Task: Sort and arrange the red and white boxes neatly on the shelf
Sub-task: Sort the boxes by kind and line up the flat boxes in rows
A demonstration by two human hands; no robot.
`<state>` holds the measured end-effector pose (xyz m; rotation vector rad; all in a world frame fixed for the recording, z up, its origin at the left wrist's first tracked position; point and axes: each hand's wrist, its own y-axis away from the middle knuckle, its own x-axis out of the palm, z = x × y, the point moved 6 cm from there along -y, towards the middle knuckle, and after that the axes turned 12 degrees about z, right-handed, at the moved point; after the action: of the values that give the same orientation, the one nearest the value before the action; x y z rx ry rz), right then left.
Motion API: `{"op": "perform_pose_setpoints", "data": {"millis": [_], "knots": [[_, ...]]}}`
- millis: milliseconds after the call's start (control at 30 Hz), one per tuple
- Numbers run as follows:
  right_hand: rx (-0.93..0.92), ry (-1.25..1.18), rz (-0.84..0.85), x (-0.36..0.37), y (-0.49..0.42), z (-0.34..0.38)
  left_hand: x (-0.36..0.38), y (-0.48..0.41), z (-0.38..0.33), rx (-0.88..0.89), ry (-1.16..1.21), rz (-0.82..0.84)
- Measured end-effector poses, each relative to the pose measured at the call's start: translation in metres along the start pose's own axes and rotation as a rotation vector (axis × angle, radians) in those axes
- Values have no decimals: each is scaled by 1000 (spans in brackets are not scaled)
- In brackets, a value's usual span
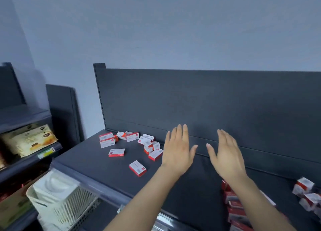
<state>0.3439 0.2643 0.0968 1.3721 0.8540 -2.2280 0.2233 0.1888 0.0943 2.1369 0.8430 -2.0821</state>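
Red and white boxes (137, 168) scattered on shelf (90, 161); left hand (177, 154), right hand (225, 158) above, fingers (180, 133) straight, empty

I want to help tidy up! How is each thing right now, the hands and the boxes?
left hand: open, fingers straight, holding nothing
right hand: open, fingers straight, holding nothing
boxes on the left: scattered, facing different ways
boxes on the right: heaped, blurred
shelf: not sorted yet
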Motion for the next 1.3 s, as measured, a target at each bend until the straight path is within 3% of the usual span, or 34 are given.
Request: {"op": "perform_pose_setpoints", "data": {"millis": [167,333,500,633,867,1067,1300], "knots": [[-23,-42,31,60,-30,83,5,-4,104,-1,42,-16],[-11,-75,156,129,-54,161,16,-10,217,-40,-5,99],[-2,-12,330,193,-57,209,44,-16,285,-101,22,221],[29,35,451,229,-50,221,79,-13,313,-125,64,326],[80,65,496,248,-33,217,135,-7,333,-56,28,594],[127,120,525,256,-35,209,143,-17,343,52,92,533],[157,144,524,250,-32,195,146,-23,335,-33,209,492]]}}
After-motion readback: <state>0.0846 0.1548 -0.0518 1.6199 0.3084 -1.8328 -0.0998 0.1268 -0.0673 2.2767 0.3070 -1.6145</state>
